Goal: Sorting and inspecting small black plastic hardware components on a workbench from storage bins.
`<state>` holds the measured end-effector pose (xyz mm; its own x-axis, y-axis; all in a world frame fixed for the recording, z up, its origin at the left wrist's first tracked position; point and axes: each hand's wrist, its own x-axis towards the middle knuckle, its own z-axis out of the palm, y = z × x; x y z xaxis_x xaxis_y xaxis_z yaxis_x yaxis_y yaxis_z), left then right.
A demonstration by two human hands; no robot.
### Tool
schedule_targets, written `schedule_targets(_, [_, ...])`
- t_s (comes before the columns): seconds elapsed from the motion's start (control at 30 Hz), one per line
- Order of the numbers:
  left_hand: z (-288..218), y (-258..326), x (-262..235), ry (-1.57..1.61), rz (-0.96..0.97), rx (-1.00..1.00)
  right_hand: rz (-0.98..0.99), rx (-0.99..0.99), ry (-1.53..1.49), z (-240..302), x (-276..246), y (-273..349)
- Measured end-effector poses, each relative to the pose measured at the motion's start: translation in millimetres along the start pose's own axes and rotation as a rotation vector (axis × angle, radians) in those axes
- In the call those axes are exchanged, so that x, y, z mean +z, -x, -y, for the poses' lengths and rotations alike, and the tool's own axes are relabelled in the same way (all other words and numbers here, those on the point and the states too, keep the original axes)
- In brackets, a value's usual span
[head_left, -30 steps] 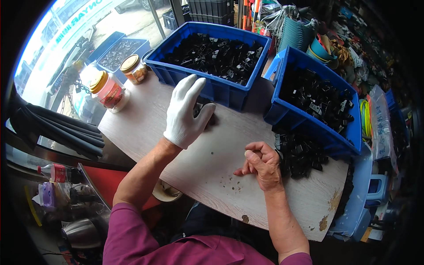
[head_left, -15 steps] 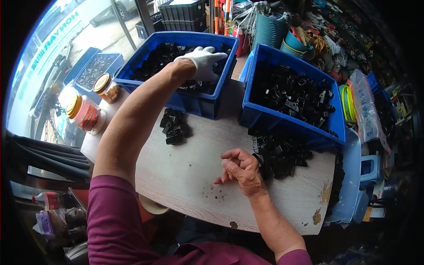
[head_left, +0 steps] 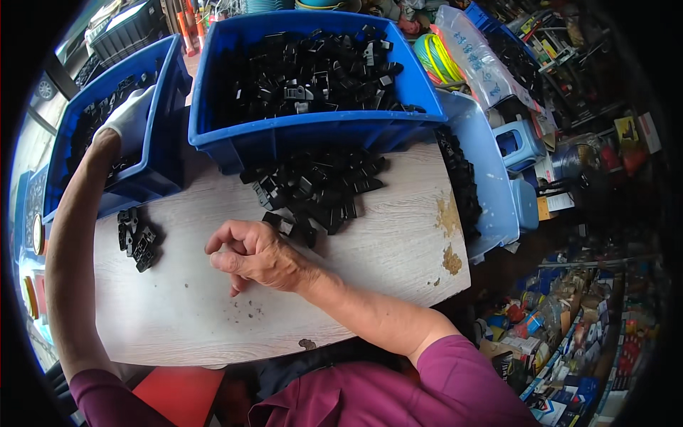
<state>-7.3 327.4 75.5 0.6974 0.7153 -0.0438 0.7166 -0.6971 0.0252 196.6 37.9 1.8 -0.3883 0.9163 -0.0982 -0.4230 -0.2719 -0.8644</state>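
Note:
My left hand (head_left: 134,119), in a white glove, reaches into the left blue crate (head_left: 165,142), which holds many small black plastic parts. Its fingers do not show well enough to tell whether they hold a part. My bare right hand (head_left: 260,257) hovers or rests over the table with loosely curled fingers, slightly apart, and nothing visible in them. Just beyond it lies a loose heap of black plastic parts (head_left: 320,186). A smaller cluster of black parts (head_left: 139,238) sits on the table below the left crate.
A larger blue crate (head_left: 320,127) full of black parts stands at the table's back. The pale wooden table (head_left: 192,313) has chipped patches at its right edge. Beyond that edge is a light blue bin (head_left: 491,192) with black parts. A red surface (head_left: 178,395) shows below the table.
The view has swung to the right, so crates and table appear further left. My left hand's spread fingers have dropped lower into the left crate. My right hand keeps nearly the same pose.

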Motion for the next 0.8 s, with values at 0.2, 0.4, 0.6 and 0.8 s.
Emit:
schedule_targets(0.2, [-10.4,-1.7,-5.8,0.236,-0.090,0.004,0.000,-0.004,0.010,-0.6,0.0,1.2])
schedule_targets(0.4, [0.8,4.1,-2.2,0.090,-0.034,-0.066,0.020,-0.013,0.016,-0.6,1.6,0.7])
schedule_targets(0.6, [-6.8,9.0,-1.1,0.196,-0.029,-0.013,0.022,-0.024,0.027,0.4,1.7,-0.3])
schedule_targets(0.8, [-8.6,1.1,-6.5,0.338,0.011,-0.136,0.009,-0.025,0.042,0.3,-1.3,-0.6])
